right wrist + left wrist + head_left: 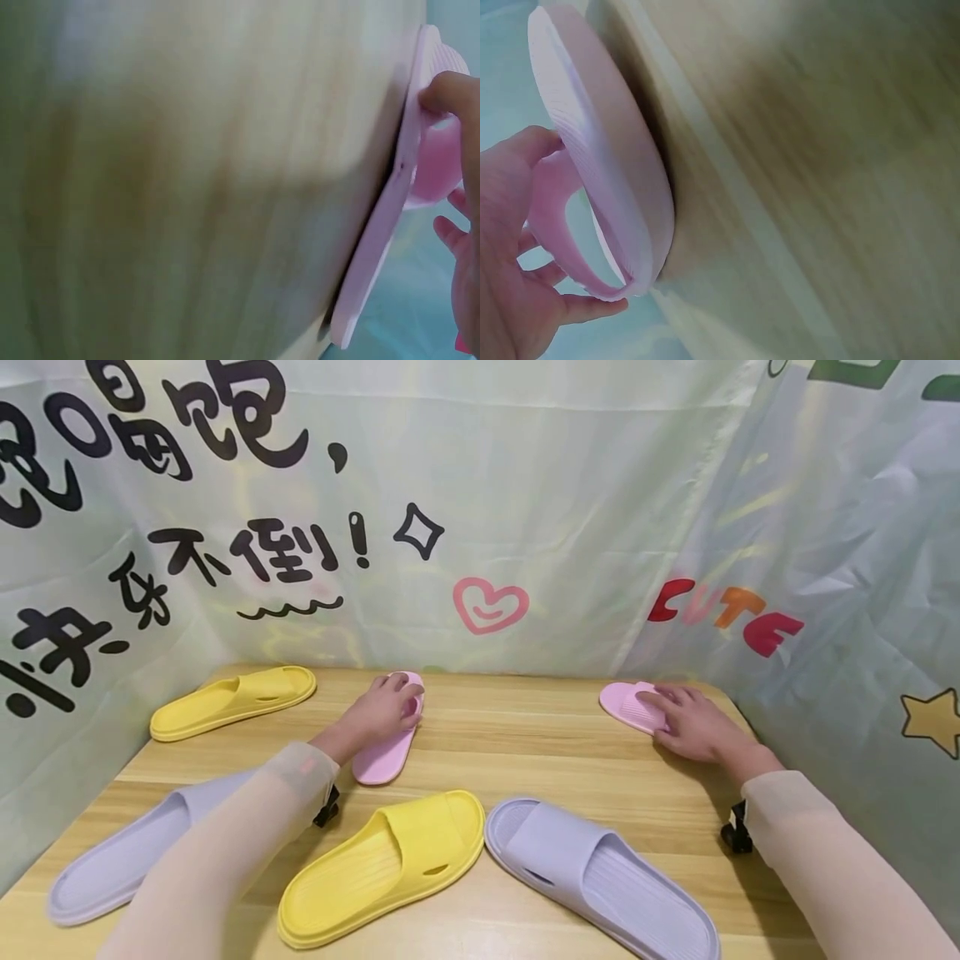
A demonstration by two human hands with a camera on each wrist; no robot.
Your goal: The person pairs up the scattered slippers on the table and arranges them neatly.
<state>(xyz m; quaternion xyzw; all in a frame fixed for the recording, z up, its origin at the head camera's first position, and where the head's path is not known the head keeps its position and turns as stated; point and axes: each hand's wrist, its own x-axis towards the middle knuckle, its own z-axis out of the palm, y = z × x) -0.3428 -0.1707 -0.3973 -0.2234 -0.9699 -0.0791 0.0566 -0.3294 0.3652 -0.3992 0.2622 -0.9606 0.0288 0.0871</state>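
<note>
Two pink slippers lie toward the back of the wooden table. My left hand (382, 710) grips the left pink slipper (384, 762) around its strap; its heel points toward me. In the left wrist view this slipper (622, 142) is tipped up on its side relative to the camera, thumb at the strap's opening and fingers on the far side. On the right, my right hand (701, 727) holds the other pink slipper (618, 700) across its strap, covering its rear part. The right wrist view shows the thumb against the edge of that slipper (375, 247).
A yellow slipper (232, 703) lies at the back left, another yellow slipper (337, 877) at the front middle. One lavender slipper (123, 864) is partly under my left sleeve; a second lavender slipper (645, 893) lies front right. Printed cloth walls (585, 527) enclose the table (517, 735).
</note>
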